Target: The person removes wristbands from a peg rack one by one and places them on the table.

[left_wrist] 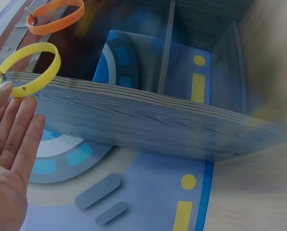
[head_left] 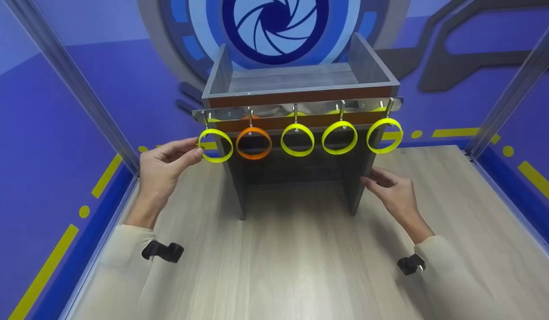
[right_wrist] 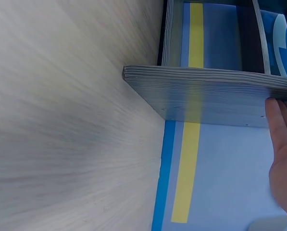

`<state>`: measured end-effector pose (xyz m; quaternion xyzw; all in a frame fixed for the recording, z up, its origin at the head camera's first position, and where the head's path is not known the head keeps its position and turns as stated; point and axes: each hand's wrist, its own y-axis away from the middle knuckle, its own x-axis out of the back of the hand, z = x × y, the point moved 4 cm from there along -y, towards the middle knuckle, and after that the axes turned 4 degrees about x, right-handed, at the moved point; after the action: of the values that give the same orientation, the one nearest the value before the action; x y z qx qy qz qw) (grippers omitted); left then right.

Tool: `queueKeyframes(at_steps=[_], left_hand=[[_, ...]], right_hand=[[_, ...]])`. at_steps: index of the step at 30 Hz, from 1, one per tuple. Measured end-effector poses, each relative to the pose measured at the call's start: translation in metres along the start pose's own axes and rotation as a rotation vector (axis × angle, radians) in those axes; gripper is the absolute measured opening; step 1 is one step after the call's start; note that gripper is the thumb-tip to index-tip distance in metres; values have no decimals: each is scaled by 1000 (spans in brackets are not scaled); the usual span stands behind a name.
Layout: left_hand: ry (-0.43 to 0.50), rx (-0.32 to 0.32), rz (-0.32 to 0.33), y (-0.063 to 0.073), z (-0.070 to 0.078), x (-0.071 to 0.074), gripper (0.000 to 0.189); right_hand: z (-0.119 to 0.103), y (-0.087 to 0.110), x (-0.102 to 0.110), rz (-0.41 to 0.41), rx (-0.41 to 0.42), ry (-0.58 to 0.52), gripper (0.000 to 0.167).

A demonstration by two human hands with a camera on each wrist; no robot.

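First, on my head feed, I note two pale sleeves [head_left: 123, 253] at the near corners of the wooden tabletop [head_left: 292, 275], each cuff bearing a black wrist mount [head_left: 168, 252].

Beyond the cuffs, I read the right hand [head_left: 394, 191] at the front edge of the stand's right side panel [head_left: 359, 186]. On the right wrist feed its visible fingers are extended against the panel's outer face; they grasp nothing that I can see.

The left hand [head_left: 159, 171] is raised beside the stand's upper left front corner. I confirm its thumb and a finger pinching the left rim of the leftmost yellow ring [head_left: 217, 160], with the other fingers extended. That ring is at the left end of the metal rail [head_left: 268, 111], at the first of five hooks [head_left: 296, 115].

Along the rail toward its right end, I count an orange ring [head_left: 253, 157], then three further yellow rings [head_left: 297, 154], one per hook.

Behind the rail, the grey wood-grain stand [head_left: 292, 78] carries an open-topped tray section. It stands upright toward the tabletop's far edge.

Farthest, I register a blue-violet wall [head_left: 101, 89] with a round shutter emblem [head_left: 274, 26].
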<state>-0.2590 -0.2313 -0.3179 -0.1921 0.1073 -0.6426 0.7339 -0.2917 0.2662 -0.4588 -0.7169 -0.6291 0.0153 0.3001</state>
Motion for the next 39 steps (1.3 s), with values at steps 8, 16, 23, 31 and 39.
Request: queueKeyframes(at_steps=[8, 16, 23, 31, 39], left_hand=[[-11, 2, 14, 0, 3, 3, 26], [-7, -16, 44, -2, 8, 4, 23], [3, -23, 66, 0, 16, 7, 26], [106, -28, 77, 2, 24, 14, 24], [265, -49, 78, 9, 36, 23, 21]], right_hand=[[-8, 2, -2, 22, 11, 10, 34], [-1, -1, -3, 32, -2, 20, 33], [-1, 0, -3, 32, 2, 2, 33], [-3, 0, -2, 35, 6, -6, 33], [-3, 1, -3, 27, -6, -1, 35]])
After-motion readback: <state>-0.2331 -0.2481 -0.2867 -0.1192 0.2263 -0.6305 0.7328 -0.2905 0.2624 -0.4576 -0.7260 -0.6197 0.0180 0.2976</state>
